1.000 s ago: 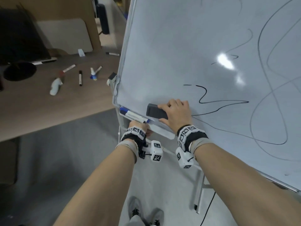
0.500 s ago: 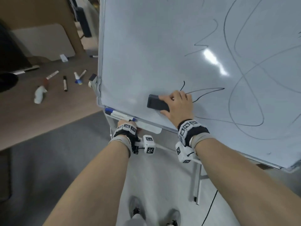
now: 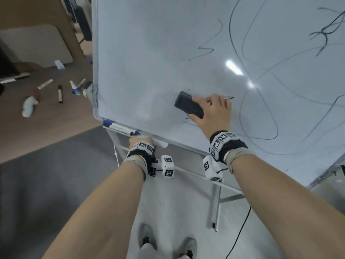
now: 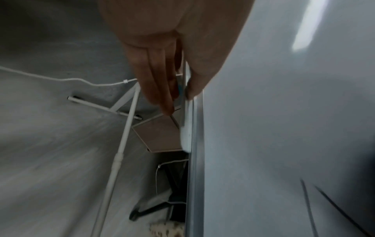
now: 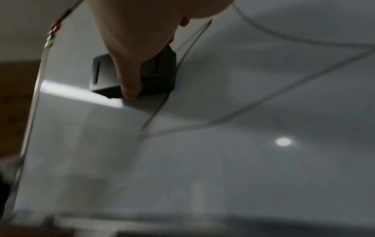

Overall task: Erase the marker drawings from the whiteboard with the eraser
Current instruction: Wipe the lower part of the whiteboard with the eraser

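The right hand (image 3: 211, 111) grasps the eraser (image 3: 188, 107), thumb along its near edge and fingers over the far side, and holds it flat against the whiteboard (image 3: 149, 53). The eraser is a dark, nearly black block with rounded corners; the right wrist view shows narrow slots in its back (image 5: 97, 72). It sits tilted, its free end toward 10 o'clock from the hand, in the lower middle of the board.

Thin dark marker lines (image 3: 261, 113) loop across the board from 12 to 4 o'clock of the eraser, with a zigzag (image 3: 205, 51) at 12 o'clock; a short stroke (image 3: 228, 98) shows just past the fingertips. The board at 9 o'clock of the eraser is wiped grey-white.

The left hand (image 3: 141, 142) grips the pen tray (image 4: 187, 128) at the board's lower edge, thumb on top and fingers (image 4: 160, 83) underneath. A blue-capped marker (image 3: 121, 127) lies in the tray at 10 o'clock of this hand. Farther toward 9 o'clock, more markers (image 3: 60, 94) lie on a brown table (image 3: 46, 118).
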{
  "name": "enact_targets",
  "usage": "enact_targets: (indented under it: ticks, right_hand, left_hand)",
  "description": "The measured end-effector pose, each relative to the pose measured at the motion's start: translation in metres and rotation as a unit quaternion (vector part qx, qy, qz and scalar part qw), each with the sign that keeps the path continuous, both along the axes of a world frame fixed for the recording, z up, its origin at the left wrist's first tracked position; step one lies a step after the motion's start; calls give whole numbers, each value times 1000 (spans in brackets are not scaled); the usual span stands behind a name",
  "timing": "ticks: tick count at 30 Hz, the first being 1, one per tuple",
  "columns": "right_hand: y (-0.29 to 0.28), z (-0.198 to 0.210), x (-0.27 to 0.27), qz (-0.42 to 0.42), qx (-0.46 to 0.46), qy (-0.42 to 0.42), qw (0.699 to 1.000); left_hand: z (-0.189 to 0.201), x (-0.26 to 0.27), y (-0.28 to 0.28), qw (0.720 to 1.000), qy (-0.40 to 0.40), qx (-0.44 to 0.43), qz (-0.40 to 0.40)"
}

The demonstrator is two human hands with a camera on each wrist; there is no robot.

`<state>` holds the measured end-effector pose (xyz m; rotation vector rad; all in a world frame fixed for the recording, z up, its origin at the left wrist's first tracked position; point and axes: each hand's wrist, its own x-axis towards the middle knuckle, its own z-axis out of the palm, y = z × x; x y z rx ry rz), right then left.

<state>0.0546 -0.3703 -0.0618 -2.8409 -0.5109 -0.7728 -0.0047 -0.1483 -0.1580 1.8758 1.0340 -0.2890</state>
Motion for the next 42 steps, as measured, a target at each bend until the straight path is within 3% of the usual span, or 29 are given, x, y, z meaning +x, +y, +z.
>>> enact_targets:
  ticks: [1,4,7,12,14,16,17,19,20,21,24,26,28,31,35,38,40,42]
  right_hand:
    - [5,-19,-8,31,-24,20,999]
    - [6,-52,-25,72,-58,65,994]
    - [-5,-29,-17,54,-58,30,996]
    - [-1,41,23,-45,41,-59,996]
    - [9,39,25,-39,61,-63,995]
    - [16,19,15,6,27,-30,999]
    - [14,5,6,40,-4,-5,999]
    - [-2,-17,-14,84,-60,35,994]
    - [-15,-21,-20,84,-76,40,993]
    - [-28,-18,-22,72,-78,35,994]
    - [-60,23,-6,-8,-26,-15,1000]
    - [-69,53,12,-66,19,-47,996]
    - [-69,66,23,-100,57,-68,991]
    - [-58,43,18,-74,90,-57,992]
    - [-46,-31,-19,87,-55,50,993]
    - [-57,-44,-30,104,-93,63,988]
    - [-71,-23,-21,90,-83,27,992]
    - [-88,10,-5,30,-45,-22,998]
  left_hand:
    - [6,-4,-6,998,-2,23,-56]
    - [17,-14,-21,994,-19,40,-100]
    - [16,-16,-25,998,14,-7,-54]
    - [30,-24,-22,970,34,98,-221]
    - [20,-25,-19,966,75,94,-231]
    - [4,-17,-15,943,57,161,-286]
    - [5,-16,-15,951,52,145,-270]
    - [20,-19,-25,904,102,210,-359]
    - [28,-23,-29,903,110,206,-362]
    - [36,-25,-34,898,97,225,-365]
    - [42,-29,-52,837,133,307,-434]
    - [36,-26,-56,817,122,337,-452]
    - [33,-23,-53,822,122,332,-446]
    - [38,-21,-51,826,145,320,-441]
    - [20,-11,-52,826,181,323,-425]
    - [2,-4,-51,825,197,323,-418]
    - [-3,-2,-51,808,217,326,-440]
    - [-5,0,-54,759,226,367,-488]
